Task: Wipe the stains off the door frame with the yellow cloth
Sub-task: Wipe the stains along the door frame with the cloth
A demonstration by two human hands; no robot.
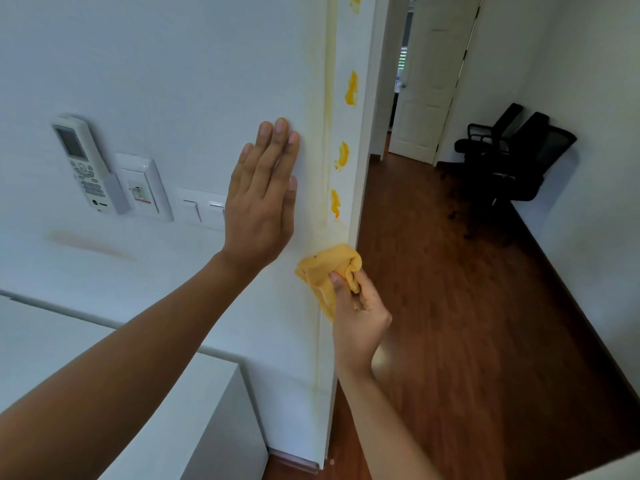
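The white door frame [346, 126] runs up the middle of the view. Several yellow-orange stains mark it, one [351, 89] high up, one [342, 156] at mid height and one [335, 202] lower, with a faint yellowish streak along the frame's left edge. My right hand [360, 317] grips a bunched yellow cloth [329, 268] pressed against the frame just below the lowest stain. My left hand [265, 199] lies flat with straight fingers on the white wall left of the frame.
A white remote in a wall holder [85, 164], a control panel [143, 187] and light switches [202, 209] hang on the wall at left. A white cabinet [194, 410] stands below. Beyond the frame lie wooden floor [450, 306], black office chairs [509, 154] and a white door [433, 77].
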